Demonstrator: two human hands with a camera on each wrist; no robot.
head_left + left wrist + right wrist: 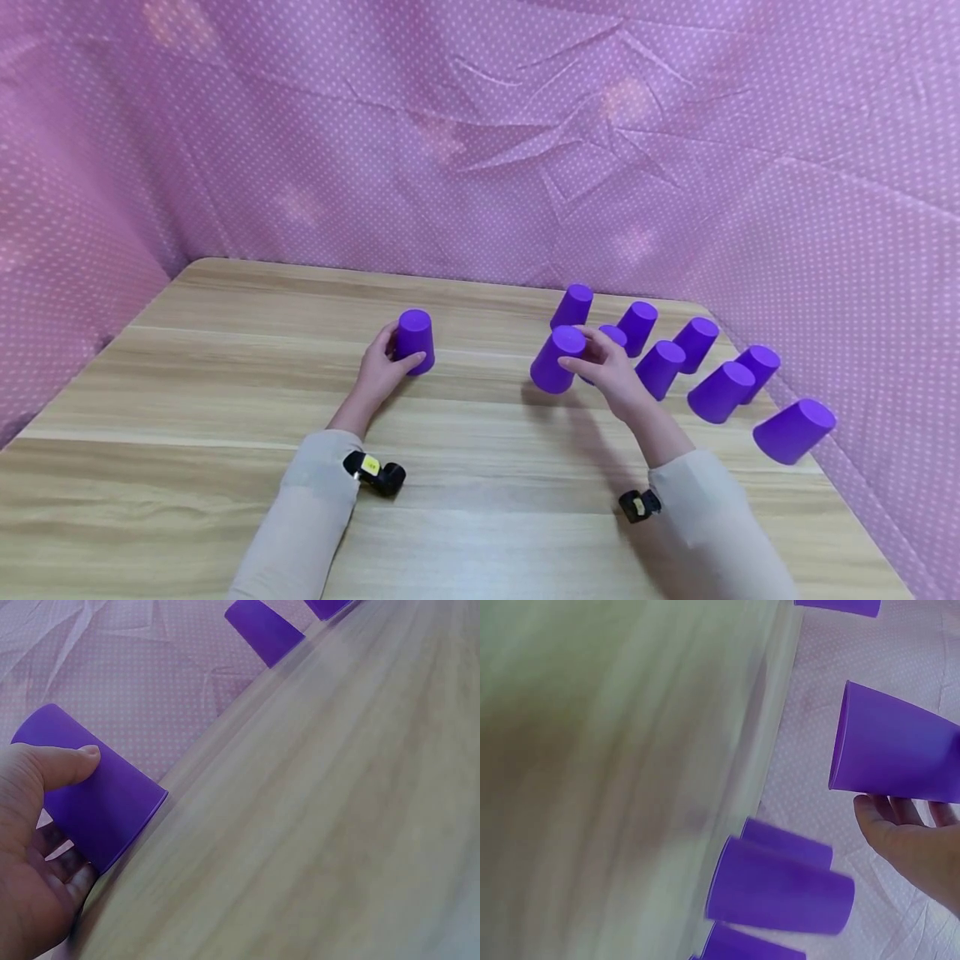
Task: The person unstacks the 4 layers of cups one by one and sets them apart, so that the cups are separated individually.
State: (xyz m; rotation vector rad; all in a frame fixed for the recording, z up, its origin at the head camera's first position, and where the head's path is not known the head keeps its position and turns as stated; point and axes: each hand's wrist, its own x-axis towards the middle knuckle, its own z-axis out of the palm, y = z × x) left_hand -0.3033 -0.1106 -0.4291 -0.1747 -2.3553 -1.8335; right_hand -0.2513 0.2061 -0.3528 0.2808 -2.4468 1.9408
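On the left side of the table, my left hand (382,367) grips an upside-down purple cup (416,342), thumb across its near side and fingers behind. The left wrist view shows that cup (105,795) with its rim at the tabletop. My right hand (611,371) holds another upside-down purple cup (551,367) between thumb and fingers. This cup is slightly tilted, and its shadow falls on the wood below it. In the right wrist view the held cup (896,746) is raised off the table, with the fingers (907,814) along its side.
Several more upside-down purple cups stand in staggered rows at the right, among them a back cup (572,306), a middle cup (661,368) and a front right cup (795,431). The wooden table (465,492) meets a pink dotted cloth (450,167) behind and at both sides.
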